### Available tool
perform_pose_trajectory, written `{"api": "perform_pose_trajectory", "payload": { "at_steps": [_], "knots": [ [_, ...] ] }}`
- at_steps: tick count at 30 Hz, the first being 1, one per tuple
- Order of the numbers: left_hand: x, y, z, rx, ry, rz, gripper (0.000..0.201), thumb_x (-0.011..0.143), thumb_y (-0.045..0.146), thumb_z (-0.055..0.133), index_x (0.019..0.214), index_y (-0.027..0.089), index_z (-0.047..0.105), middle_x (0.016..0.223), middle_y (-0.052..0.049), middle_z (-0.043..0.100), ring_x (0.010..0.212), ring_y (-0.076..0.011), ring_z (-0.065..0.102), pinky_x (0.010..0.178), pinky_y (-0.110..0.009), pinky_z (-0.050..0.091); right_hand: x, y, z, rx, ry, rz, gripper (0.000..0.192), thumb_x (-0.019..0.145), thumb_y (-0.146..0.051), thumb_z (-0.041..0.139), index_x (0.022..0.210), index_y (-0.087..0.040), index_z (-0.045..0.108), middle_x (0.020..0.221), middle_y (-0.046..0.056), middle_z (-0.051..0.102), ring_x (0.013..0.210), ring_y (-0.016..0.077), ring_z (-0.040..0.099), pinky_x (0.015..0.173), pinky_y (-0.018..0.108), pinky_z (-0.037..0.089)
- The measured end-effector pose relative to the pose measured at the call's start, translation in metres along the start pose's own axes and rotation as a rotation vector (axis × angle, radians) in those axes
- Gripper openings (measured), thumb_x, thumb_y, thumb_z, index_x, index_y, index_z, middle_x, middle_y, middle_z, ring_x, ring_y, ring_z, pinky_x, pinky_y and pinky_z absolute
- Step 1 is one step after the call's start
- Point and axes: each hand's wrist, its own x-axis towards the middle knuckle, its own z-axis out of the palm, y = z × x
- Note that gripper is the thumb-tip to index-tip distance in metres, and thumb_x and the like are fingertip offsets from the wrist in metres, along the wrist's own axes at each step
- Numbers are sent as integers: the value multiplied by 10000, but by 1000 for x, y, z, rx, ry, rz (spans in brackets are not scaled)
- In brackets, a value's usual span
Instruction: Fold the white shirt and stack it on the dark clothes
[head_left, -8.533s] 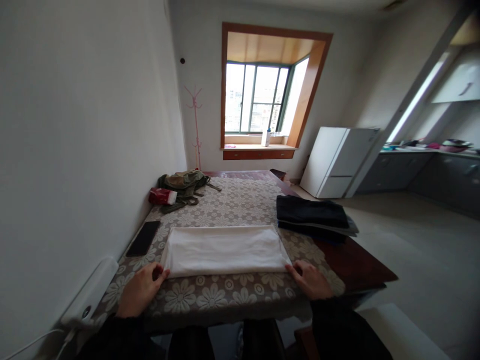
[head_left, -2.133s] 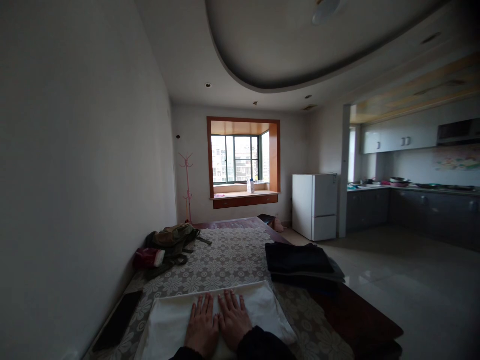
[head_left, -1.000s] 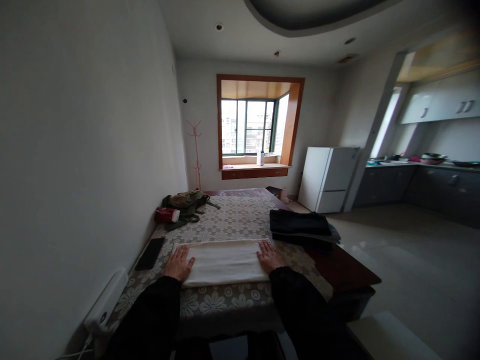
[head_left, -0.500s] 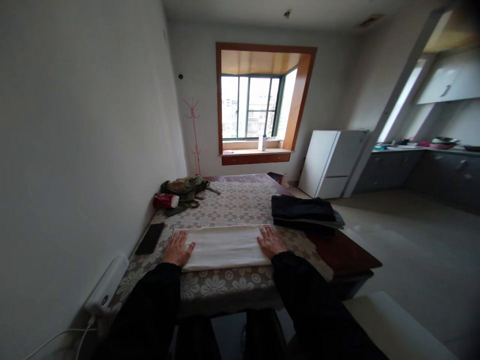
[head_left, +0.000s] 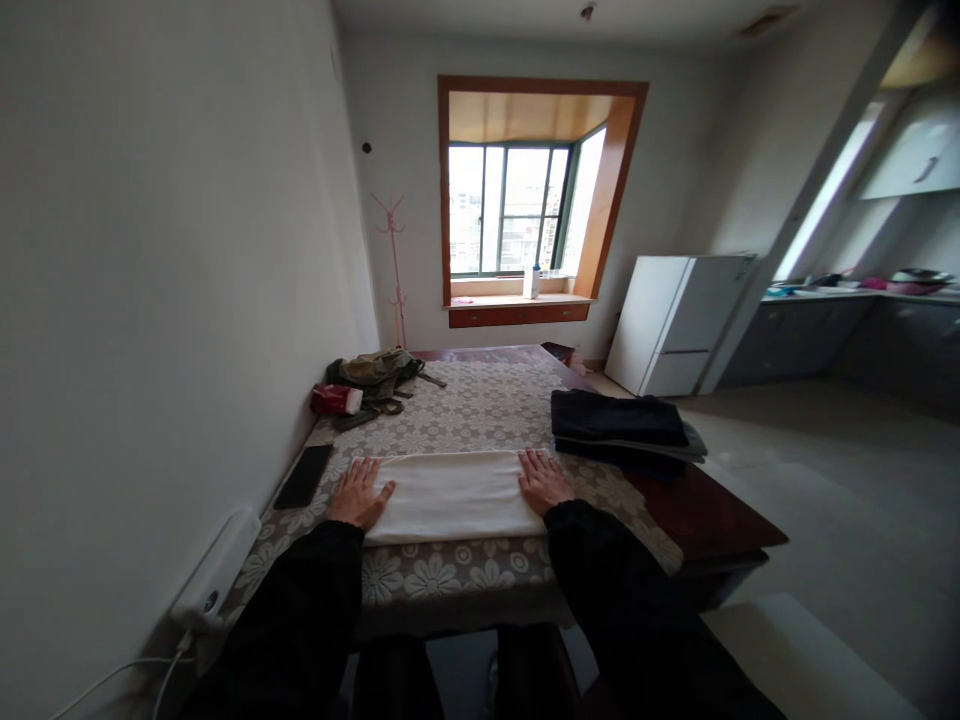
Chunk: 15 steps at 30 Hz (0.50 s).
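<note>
A person sits at a table (head_left: 697, 515) covered by a lace cloth with a daisy pattern (head_left: 480, 410), seen from a head-worn camera looking forward and down. A folded white cloth (head_left: 450, 495) lies flat as a long rectangle at the near edge, straight ahead at twelve o'clock.

The left hand (head_left: 358, 495) rests palm down on the white cloth's left end, at about eleven o'clock, fingers extended and slightly fanned, with part of the palm on the lace. The right hand (head_left: 541, 482) rests palm down on the right end, at about one o'clock, fingers straight and slightly parted. Neither hand pinches anything; both press flat. Dark sleeves cover both forearms.

Judging from this pose, the hands are smoothing and flattening the fold. To do it well, the pressure should stay even at both ends, the palms sliding outward along the length so creases run off the edges, and the long edges kept parallel to the table's front edge.

A stack of dark folded clothes (head_left: 622, 428) sits at two o'clock, near the right hand but not touching it. A black phone (head_left: 303, 476) lies at ten o'clock, beside the left hand. Farther back at eleven o'clock are an olive bag (head_left: 375, 374) and a red packet (head_left: 336, 399). A white device (head_left: 214, 570) with a cable leans by the wall at nine o'clock.
</note>
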Motion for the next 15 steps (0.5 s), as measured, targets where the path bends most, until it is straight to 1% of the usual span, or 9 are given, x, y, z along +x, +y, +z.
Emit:
{"api": "perform_pose_trajectory", "payload": {
  "at_steps": [2,8,12,15],
  "knots": [
    [0,0,-1,2,-11,1,775,963,623,278,1574,149,311,1654,-125,331,1552,-294,201,1241,-484,182,1,1,0,3,-18,3,594,986,-294,334,1555,-131,389,1630,114,357,1492,264,309,1238,426,173],
    [-1,1,-4,-7,-4,1,746,983,583,244,1566,127,326,1654,-132,326,1549,-292,208,1239,-483,196,1,0,-1,40,-44,20,601,1001,-336,312,1565,-136,371,1640,110,337,1512,267,267,1239,434,167],
    [-1,1,-3,-13,13,-7,718,989,565,249,1565,146,337,1650,-128,336,1549,-294,211,1228,-502,220,0,0,-2,69,-46,22,622,1019,-407,282,1566,-124,364,1641,121,331,1513,280,262,1234,455,180],
    [-1,1,-3,-8,14,-13,703,991,553,257,1566,159,339,1648,-118,342,1548,-292,214,1227,-504,227,-1,1,-2,88,-28,8,647,1018,-469,306,1566,-130,366,1626,138,358,1507,295,271,1224,476,196]
  ]
}}
